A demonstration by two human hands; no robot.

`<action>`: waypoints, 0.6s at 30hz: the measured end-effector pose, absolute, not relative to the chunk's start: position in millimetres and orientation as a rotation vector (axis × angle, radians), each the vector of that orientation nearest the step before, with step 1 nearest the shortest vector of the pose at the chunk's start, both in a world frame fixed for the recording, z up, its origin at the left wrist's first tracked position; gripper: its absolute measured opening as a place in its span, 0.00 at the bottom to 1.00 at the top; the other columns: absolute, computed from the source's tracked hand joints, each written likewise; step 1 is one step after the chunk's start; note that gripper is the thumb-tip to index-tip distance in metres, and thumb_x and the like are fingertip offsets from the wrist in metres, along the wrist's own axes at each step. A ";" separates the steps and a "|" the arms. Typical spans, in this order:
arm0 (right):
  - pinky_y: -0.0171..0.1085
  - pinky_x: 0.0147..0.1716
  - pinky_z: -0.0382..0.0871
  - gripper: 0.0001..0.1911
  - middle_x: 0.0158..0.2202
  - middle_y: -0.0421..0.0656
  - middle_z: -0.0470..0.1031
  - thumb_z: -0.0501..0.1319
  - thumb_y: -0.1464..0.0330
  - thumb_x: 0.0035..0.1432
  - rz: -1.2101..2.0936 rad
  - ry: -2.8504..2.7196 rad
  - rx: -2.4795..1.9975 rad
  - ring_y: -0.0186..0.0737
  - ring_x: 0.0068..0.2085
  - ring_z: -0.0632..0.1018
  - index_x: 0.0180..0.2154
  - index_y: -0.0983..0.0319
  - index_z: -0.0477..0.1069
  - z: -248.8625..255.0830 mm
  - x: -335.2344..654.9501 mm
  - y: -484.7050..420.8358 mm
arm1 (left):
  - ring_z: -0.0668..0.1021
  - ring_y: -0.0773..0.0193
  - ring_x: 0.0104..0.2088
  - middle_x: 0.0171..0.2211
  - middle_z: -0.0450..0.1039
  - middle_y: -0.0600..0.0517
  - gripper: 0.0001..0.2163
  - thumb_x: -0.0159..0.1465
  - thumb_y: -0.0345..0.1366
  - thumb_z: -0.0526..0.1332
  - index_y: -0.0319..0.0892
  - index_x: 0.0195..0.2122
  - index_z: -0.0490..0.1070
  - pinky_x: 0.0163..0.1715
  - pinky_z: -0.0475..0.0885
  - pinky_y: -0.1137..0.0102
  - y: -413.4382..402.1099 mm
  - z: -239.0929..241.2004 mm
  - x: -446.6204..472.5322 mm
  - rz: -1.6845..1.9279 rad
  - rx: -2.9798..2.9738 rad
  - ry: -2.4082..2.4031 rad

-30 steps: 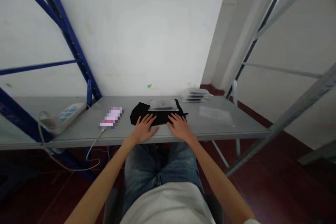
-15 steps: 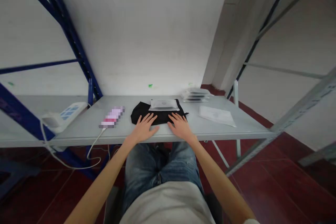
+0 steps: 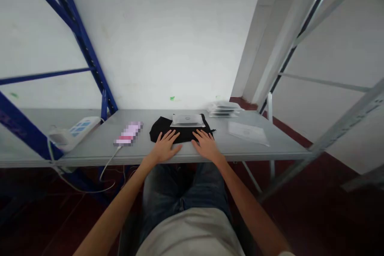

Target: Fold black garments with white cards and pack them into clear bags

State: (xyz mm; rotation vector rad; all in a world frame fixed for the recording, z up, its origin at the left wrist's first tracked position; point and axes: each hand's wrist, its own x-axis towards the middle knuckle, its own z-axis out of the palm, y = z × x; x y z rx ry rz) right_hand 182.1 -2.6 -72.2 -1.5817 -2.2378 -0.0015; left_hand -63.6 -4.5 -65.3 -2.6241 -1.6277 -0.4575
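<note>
My left hand (image 3: 165, 146) lies flat, fingers spread, with its fingertips on the near left part of a black cloth item (image 3: 163, 125). On the right, my right hand (image 3: 207, 144) rests the same way, its fingertips on the cloth's near right part. A flat packet in clear plastic (image 3: 187, 119) lies on the far part of the cloth, beyond both hands. What kind of item the black cloth is, I cannot tell. Neither hand grips anything.
A stack of plastic packets (image 3: 225, 109) stands at the back right, with a flat white bag (image 3: 249, 133) in front of it. To the left lie a phone (image 3: 129, 134) with a cable and a white power strip (image 3: 79, 132). Blue rack posts (image 3: 87, 48) rise at the left.
</note>
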 end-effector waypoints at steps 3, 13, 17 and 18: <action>0.56 0.71 0.51 0.28 0.73 0.47 0.62 0.50 0.57 0.75 -0.003 -2.233 -1.581 0.50 0.73 0.60 0.70 0.58 0.63 -72.3 182.2 -2.5 | 0.57 0.49 0.75 0.75 0.54 0.46 0.31 0.73 0.56 0.50 0.49 0.74 0.56 0.73 0.47 0.41 -5.1 -64.5 -63.5 -0.459 -2.627 -1.625; 0.56 0.71 0.50 0.28 0.73 0.47 0.61 0.50 0.57 0.75 0.001 -2.247 -1.588 0.50 0.73 0.59 0.70 0.58 0.63 -71.8 182.1 -2.1 | 0.57 0.48 0.75 0.75 0.55 0.46 0.31 0.73 0.56 0.50 0.50 0.74 0.57 0.72 0.48 0.41 -5.0 -64.4 -64.1 -0.464 -2.623 -1.618; 0.56 0.71 0.51 0.28 0.73 0.47 0.61 0.50 0.57 0.75 0.004 -2.237 -1.589 0.50 0.73 0.59 0.70 0.57 0.63 -72.2 182.2 -1.9 | 0.57 0.49 0.75 0.75 0.54 0.46 0.32 0.73 0.56 0.49 0.49 0.74 0.56 0.72 0.48 0.42 -4.6 -65.1 -64.0 -0.449 -2.616 -1.622; 0.56 0.71 0.51 0.28 0.73 0.47 0.61 0.50 0.57 0.75 0.004 -2.237 -1.586 0.50 0.73 0.59 0.70 0.57 0.63 -72.3 182.3 -1.9 | 0.57 0.49 0.75 0.75 0.54 0.46 0.32 0.73 0.56 0.49 0.49 0.74 0.56 0.72 0.48 0.42 -4.7 -64.9 -63.9 -0.446 -2.616 -1.622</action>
